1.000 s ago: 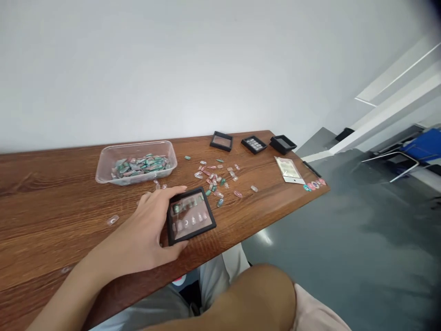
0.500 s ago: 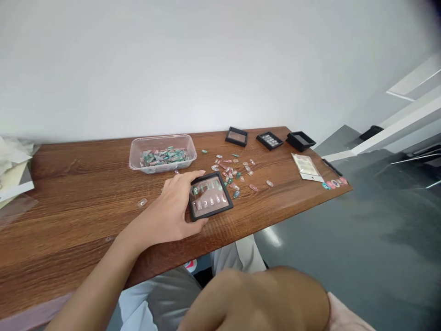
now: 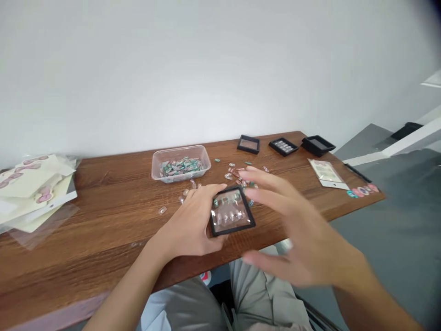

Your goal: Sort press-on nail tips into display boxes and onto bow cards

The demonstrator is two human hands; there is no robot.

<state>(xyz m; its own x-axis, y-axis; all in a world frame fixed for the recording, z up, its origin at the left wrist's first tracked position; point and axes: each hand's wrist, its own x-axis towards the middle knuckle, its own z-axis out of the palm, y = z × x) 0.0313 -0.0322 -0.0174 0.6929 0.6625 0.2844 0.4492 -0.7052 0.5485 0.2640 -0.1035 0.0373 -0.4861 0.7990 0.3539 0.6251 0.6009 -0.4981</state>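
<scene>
My left hand (image 3: 191, 223) grips the left side of a small black-framed display box (image 3: 231, 212) lying flat on the wooden table (image 3: 103, 216). Several press-on nails show through its clear lid. My right hand (image 3: 299, 230) hovers just right of the box, blurred by motion, with its fingers spread and holding nothing. Loose press-on nails (image 3: 237, 172) in pink, green and clear lie scattered just behind the box.
A clear plastic tub (image 3: 181, 163) of nails sits behind the box. Three more black boxes (image 3: 283, 145) line the far right edge. A nail card (image 3: 327, 174) and stickers lie at right. Papers and plastic sleeves (image 3: 31, 188) pile up at far left.
My right hand has risen from my lap to hover beside the box. The view has swung left, showing the papers. My left hand still holds the box.
</scene>
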